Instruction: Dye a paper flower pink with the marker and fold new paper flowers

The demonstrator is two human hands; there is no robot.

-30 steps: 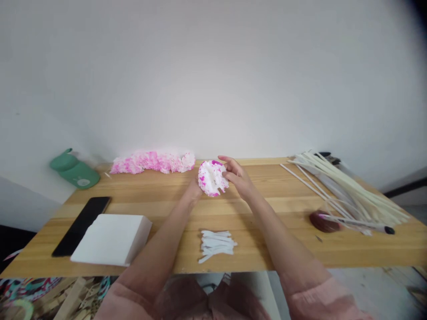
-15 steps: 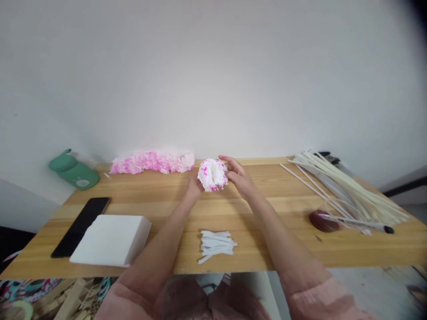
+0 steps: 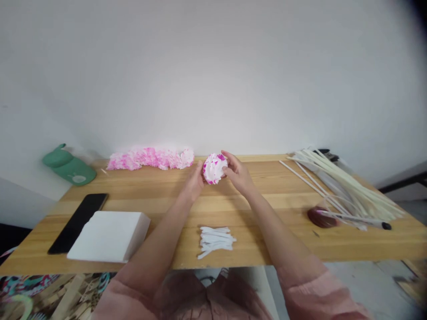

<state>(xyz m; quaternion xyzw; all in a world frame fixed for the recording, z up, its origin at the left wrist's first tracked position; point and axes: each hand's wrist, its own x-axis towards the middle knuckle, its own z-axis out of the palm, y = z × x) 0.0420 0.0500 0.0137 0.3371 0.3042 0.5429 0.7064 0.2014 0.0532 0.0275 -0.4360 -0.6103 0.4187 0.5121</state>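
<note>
Right hand (image 3: 239, 176): thumb on the near face of a pink-flecked paper ball (image 3: 212, 169), fingers curved at its edge; left hand (image 3: 195, 181) grips the opposite side, over the table's (image 3: 263, 178) far half. Step in hand seems to be shaping the folds; the next move likely calls for a light pinch, near strips (image 3: 216, 240) untouched
</note>
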